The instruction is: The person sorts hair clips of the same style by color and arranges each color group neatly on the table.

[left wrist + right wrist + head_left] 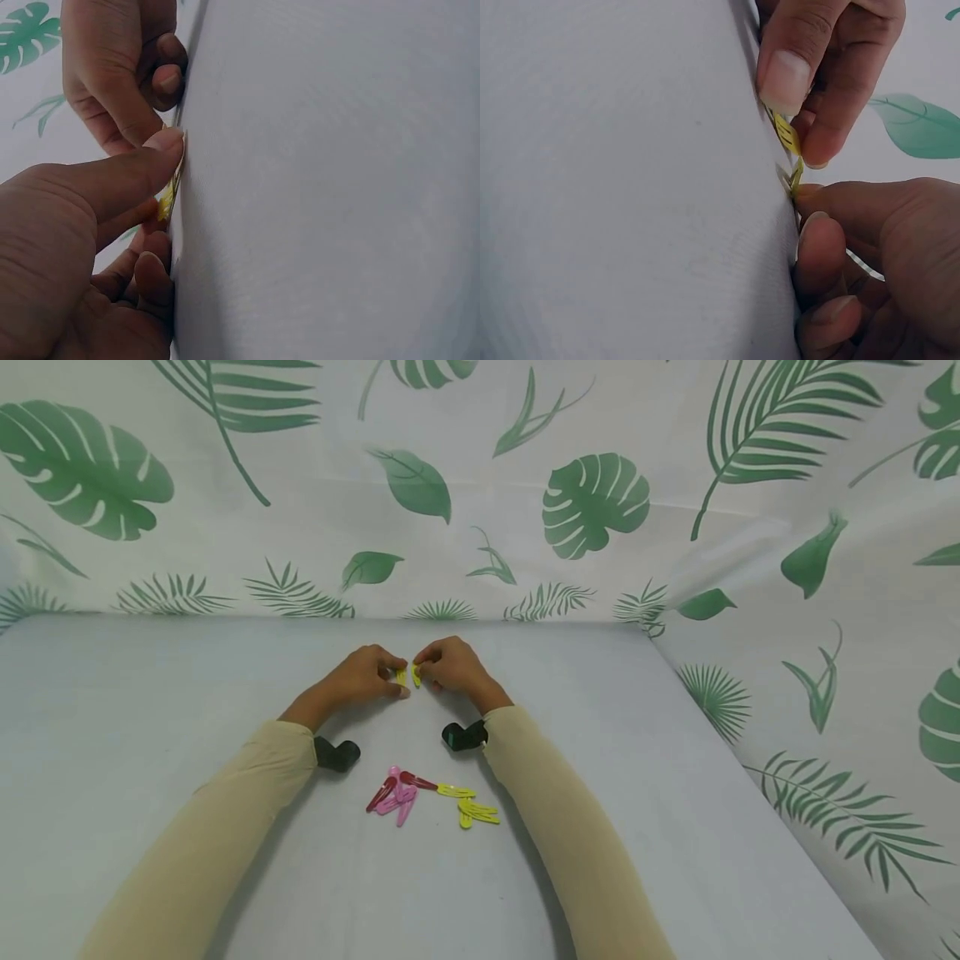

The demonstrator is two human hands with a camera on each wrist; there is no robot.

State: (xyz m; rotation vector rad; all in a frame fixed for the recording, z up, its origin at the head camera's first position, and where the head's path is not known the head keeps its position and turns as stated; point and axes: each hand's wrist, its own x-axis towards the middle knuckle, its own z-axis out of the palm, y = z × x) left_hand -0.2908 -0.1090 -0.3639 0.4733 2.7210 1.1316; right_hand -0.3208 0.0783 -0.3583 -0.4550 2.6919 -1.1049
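Toward the far side of the table both hands work close together. Between thumb and fingers my left hand (367, 673) holds yellow hair clips (401, 677), low against the tabletop; how many is hidden. A slotted yellow clip (786, 133) shows under its thumb in the right wrist view. Just to the right, my right hand (453, 667) pinches another yellow hair clip (417, 675) by its fingertips. The two hands' clips stand a small gap apart in the head view. In the left wrist view, the left thumb (142, 169) covers most of the yellow.
Nearer the body lies a loose group of snap hair clips: pink ones (406, 804), dark red ones (417, 781) and several yellow ones (477, 812). White table (420, 893) meets a leaf-print cloth (495, 493) at the back and right. Black wrist cameras (337, 755) sit under both sleeves.
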